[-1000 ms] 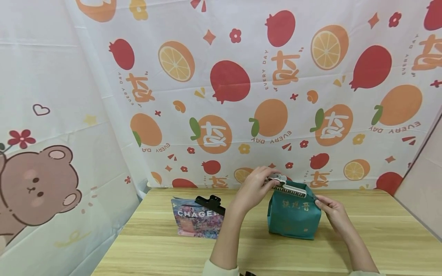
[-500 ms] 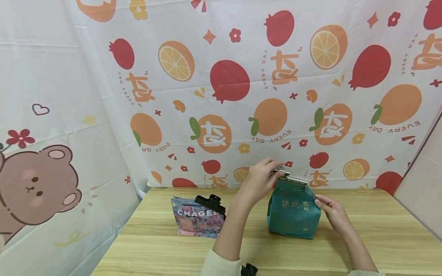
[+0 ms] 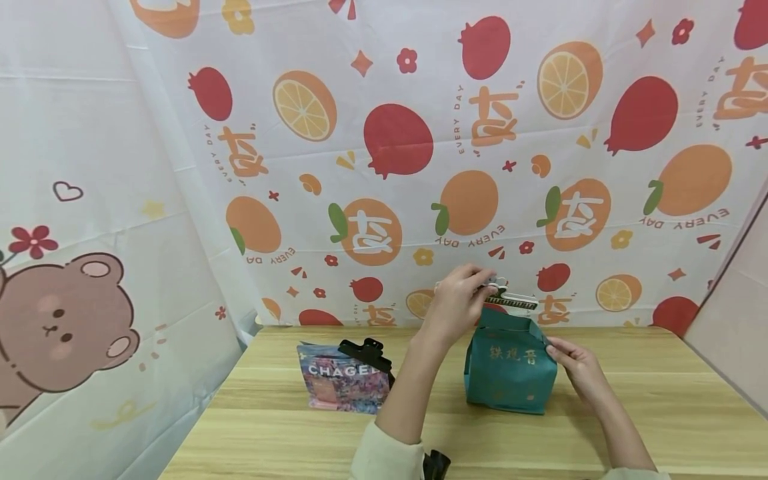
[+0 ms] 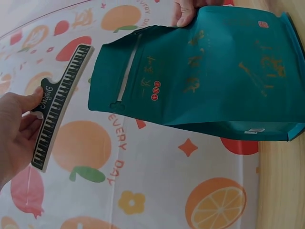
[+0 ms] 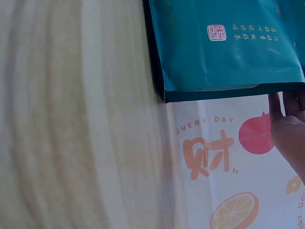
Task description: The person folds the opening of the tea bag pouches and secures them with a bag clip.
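Observation:
A teal tea bag with gold characters stands upright on the wooden table. Above its top my left hand pinches a clip patterned with piano keys. In the left wrist view that clip bears the word "Music" and is apart from the bag, with the left hand at its handle. My right hand pinches the bag's upper right edge. In the right wrist view the right hand is at the edge of the bag, its fingertips partly hidden.
To the left stands a colourful pouch lettered "CHAGE", with a black clip on its top; my left forearm passes close by it. Behind the wooden table hangs a fruit-patterned cloth. Something black shows beside the left sleeve.
My left hand has lifted the piano-key clip up off the top of the teal bag, and the two are now apart. The right hand still holds the bag's edge.

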`<action>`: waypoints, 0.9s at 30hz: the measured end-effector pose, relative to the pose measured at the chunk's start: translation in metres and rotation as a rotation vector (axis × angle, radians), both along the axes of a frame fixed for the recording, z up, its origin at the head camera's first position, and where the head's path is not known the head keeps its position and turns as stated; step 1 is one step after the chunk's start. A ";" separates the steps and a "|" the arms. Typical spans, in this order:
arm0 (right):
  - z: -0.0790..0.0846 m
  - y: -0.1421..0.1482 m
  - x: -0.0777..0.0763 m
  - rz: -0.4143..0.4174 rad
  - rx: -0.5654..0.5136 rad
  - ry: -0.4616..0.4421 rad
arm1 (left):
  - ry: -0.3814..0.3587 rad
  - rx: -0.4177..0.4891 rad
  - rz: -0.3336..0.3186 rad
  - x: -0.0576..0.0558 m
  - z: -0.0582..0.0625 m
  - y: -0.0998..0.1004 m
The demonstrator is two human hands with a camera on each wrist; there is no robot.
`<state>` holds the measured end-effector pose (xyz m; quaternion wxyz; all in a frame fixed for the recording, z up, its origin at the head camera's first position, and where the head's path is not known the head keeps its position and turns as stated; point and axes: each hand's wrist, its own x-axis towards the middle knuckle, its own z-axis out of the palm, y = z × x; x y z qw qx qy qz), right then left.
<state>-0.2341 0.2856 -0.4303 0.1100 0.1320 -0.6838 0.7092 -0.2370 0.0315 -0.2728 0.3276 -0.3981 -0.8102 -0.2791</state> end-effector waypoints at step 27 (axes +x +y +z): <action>0.000 -0.002 0.003 0.012 -0.024 0.023 | 0.065 -0.134 0.043 0.006 -0.003 0.029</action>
